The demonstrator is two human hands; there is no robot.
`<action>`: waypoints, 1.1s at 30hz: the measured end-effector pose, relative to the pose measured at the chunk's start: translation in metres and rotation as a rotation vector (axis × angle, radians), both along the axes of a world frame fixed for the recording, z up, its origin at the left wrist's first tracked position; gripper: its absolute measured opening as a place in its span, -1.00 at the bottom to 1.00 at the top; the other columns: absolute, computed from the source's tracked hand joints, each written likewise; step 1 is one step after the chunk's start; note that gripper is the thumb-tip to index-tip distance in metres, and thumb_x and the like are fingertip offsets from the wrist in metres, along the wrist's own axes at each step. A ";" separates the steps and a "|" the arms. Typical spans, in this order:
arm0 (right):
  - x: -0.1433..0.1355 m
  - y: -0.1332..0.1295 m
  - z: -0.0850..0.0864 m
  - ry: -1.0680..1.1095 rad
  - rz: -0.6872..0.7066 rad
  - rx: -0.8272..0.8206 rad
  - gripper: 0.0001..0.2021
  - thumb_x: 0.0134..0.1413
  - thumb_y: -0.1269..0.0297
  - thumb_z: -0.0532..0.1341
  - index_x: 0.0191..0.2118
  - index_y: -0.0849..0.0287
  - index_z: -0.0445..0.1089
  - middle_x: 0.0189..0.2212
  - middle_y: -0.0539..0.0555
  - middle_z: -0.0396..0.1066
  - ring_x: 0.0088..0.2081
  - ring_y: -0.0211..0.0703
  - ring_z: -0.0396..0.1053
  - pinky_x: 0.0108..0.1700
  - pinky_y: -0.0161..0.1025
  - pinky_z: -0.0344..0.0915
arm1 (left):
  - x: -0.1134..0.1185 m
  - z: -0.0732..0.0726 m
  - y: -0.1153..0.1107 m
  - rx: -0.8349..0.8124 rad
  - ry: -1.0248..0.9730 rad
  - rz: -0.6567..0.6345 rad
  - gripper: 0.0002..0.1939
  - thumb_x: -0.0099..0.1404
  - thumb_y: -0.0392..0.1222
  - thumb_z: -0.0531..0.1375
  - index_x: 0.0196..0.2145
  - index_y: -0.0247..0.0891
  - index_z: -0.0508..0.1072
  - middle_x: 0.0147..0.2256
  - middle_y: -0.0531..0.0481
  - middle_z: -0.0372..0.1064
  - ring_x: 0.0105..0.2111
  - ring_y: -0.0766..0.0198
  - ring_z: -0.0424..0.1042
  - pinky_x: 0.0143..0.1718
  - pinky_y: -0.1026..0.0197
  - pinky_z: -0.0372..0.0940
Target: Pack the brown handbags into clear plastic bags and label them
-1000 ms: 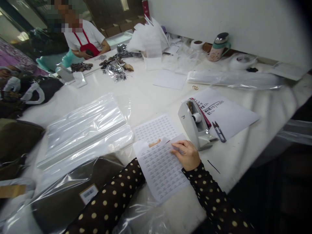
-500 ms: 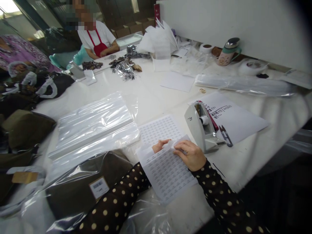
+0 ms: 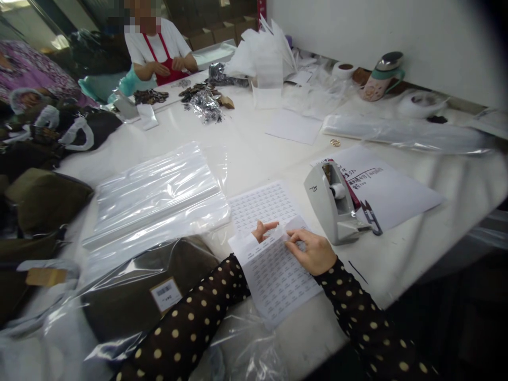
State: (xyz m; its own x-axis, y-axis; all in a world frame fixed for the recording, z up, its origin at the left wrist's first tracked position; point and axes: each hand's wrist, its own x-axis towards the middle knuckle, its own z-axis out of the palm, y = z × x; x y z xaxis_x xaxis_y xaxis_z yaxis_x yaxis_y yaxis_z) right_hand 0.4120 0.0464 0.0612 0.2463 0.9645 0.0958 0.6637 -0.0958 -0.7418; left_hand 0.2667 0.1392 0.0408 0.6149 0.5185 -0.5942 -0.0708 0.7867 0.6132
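Observation:
Between my hands is a white sheet of small printed labels [image 3: 278,280], its top edge curled over. My left hand [image 3: 264,231] is behind the sheet, thumb and forefinger showing above its bent edge; the rest of that hand is hidden by the paper. My right hand [image 3: 313,251] pinches the sheet's upper right edge between thumb and fingertips. Whether a single label is being peeled there is too small to tell. A second printed sheet [image 3: 265,203] lies flat on the table just beyond. To the right stands a grey tape dispenser [image 3: 331,206].
Left of the sheets are clear plastic bags [image 3: 159,196] and a dark bagged item [image 3: 130,296] with a barcode tag [image 3: 165,295]. Thread snips [image 3: 372,218] lie on a handwritten paper [image 3: 405,190]. A mug [image 3: 379,79] stands at the back. A co-worker [image 3: 162,53] in a red apron sits across.
The whole view has shifted slightly, with the table lying a little higher. Both hands keep their places on the sheet. The co-worker's hands across the table have moved apart.

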 end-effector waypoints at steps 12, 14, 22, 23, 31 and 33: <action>-0.025 0.010 0.046 0.937 0.055 -0.221 -0.68 -0.26 0.05 0.34 -0.55 0.20 0.31 -0.26 0.12 0.44 -0.20 -0.13 0.37 -0.10 -0.17 0.29 | -0.096 0.115 -0.025 0.972 0.350 0.465 -0.78 0.22 -0.18 0.13 -0.15 -0.17 0.38 -0.11 -0.06 0.34 -0.08 0.20 0.29 0.01 0.17 0.15; -0.049 0.017 0.060 0.928 0.147 -0.256 -0.69 -0.24 0.05 0.33 -0.52 0.20 0.33 -0.32 0.09 0.43 -0.29 -0.20 0.37 -0.16 -0.21 0.32 | -0.133 0.128 -0.067 1.188 0.415 0.387 -0.81 0.22 -0.24 0.12 -0.19 -0.15 0.41 -0.16 -0.08 0.36 -0.10 0.16 0.30 -0.01 0.13 0.16; -0.184 0.075 0.119 0.603 0.633 -0.409 -0.66 -0.19 -0.02 0.27 -0.50 0.20 0.30 -0.65 -0.09 0.23 -0.66 -0.37 0.22 -0.63 -0.39 0.18 | -0.258 0.117 -0.152 1.438 0.818 0.380 -0.68 0.19 -0.35 0.11 -0.12 -0.07 0.43 -0.17 -0.07 0.41 -0.06 0.10 0.27 0.02 0.04 0.14; -0.205 0.083 0.126 0.576 0.695 -0.450 -0.64 -0.22 -0.04 0.27 -0.51 0.20 0.28 -0.67 -0.11 0.20 -0.69 -0.39 0.18 -0.68 -0.40 0.14 | -0.271 0.115 -0.148 1.423 0.908 0.427 -0.67 0.20 -0.32 0.11 -0.09 -0.08 0.42 -0.13 -0.07 0.40 -0.03 0.09 0.25 0.05 0.03 0.11; -0.327 0.133 0.120 0.309 0.897 -0.666 -0.68 -0.31 0.07 0.30 -0.54 0.23 0.26 -0.68 -0.15 0.10 -0.66 -0.44 0.08 -0.75 -0.47 0.13 | -0.322 0.089 -0.101 1.505 1.442 0.294 -0.63 0.25 -0.11 0.08 0.01 -0.22 0.31 0.07 -0.09 0.22 0.11 0.00 0.09 0.08 -0.10 -0.01; -0.337 0.139 0.110 0.249 0.895 -0.706 -0.71 -0.28 0.11 0.29 -0.54 0.23 0.26 -0.69 -0.15 0.09 -0.66 -0.43 0.08 -0.75 -0.47 0.12 | -0.325 0.081 -0.098 1.505 1.473 0.264 -0.62 0.25 -0.08 0.08 0.00 -0.20 0.30 0.07 -0.08 0.23 0.10 0.01 0.10 0.08 -0.11 -0.02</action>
